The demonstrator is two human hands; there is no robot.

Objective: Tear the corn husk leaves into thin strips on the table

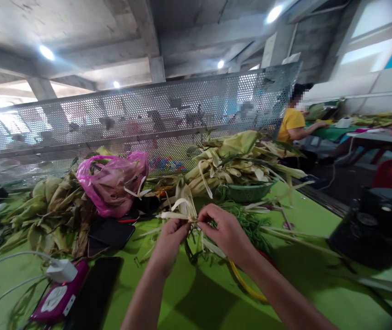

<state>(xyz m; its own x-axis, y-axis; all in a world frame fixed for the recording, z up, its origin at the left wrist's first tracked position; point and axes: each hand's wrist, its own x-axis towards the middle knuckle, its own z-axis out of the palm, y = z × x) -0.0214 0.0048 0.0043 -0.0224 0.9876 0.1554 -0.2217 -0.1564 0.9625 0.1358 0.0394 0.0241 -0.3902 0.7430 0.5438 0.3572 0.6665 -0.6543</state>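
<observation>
Pale corn husk strips (184, 206) are gathered in a small bunch above the table, pinched between both hands. My left hand (171, 236) is closed on the bunch's lower left side, thumb and fingers pressed together. From the right, my right hand (225, 229) pinches the same bunch, its fingertips close to the left ones. What lies right between the fingertips is too small to make out. Beside my right hand is a heap of thin green strands (251, 224). Behind the hands, a large pile of corn husks (235, 158) overflows a green basket (247, 192).
Left of the hands are a pink plastic bag (110, 183), more husks (53, 201), a dark wallet-like item (111, 236), a black phone (96, 288) and a purple power strip (60, 293). A perforated metal screen (168, 114) borders the green table. A person in yellow (292, 121) sits beyond, right.
</observation>
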